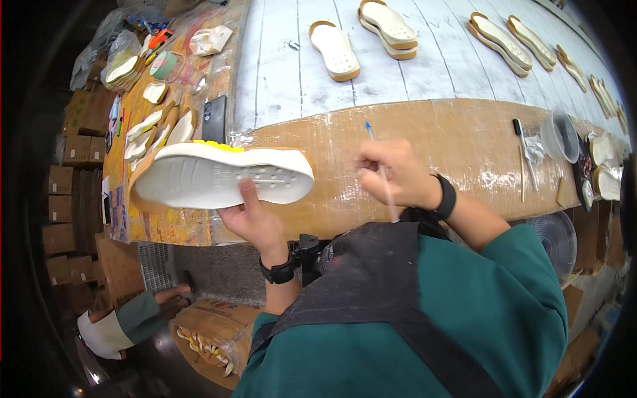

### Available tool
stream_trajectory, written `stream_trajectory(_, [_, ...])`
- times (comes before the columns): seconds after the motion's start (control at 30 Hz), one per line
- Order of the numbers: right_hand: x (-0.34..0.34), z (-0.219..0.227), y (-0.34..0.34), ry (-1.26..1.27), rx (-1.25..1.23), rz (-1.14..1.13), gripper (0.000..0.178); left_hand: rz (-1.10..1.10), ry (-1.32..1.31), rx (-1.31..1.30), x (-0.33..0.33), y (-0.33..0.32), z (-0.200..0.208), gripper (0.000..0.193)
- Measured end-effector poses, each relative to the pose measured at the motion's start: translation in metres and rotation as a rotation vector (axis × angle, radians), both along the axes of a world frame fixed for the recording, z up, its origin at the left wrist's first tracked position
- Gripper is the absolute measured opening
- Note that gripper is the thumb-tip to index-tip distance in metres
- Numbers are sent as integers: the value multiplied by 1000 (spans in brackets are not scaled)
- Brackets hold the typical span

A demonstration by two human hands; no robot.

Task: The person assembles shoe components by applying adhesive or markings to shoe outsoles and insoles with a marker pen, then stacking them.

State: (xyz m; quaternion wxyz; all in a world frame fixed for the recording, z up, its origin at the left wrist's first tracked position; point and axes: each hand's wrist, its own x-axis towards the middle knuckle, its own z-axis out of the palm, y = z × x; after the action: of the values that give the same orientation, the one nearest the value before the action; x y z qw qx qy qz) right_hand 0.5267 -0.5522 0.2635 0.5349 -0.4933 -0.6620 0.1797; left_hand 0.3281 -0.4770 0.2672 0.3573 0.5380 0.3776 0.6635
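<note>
My left hand [257,224] grips a shoe sole [189,178] at its near edge, the thumb pressed on the inner face near several small dimples. The sole is white inside, with a tan rim and a yellow patch on its far side. Off to the right, my right hand [397,171] is closed around a thin, clear pen [389,199]. The pen's blue end points away from me, apart from the sole. Both hands are above the cardboard-covered table edge [451,146].
Several white-and-tan soles [335,52] lie across the lined white surface [279,60]. More soles [180,127], a tape roll [166,64] and a dark phone-like slab [213,119] are at left. A clear tub [561,136] and a black-capped marker [519,136] sit at right. Another person [126,325] is lower left.
</note>
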Motion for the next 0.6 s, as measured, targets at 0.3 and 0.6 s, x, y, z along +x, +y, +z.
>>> stream_trajectory(0.3, [10,-19,-18,454,-379,93,13,-426,-403,-291,-8,-1,-11,43])
stream_trajectory(0.6, [15,-17,-26,476,-473,19,21,-611,-488,-314,-8,-9,-13,43])
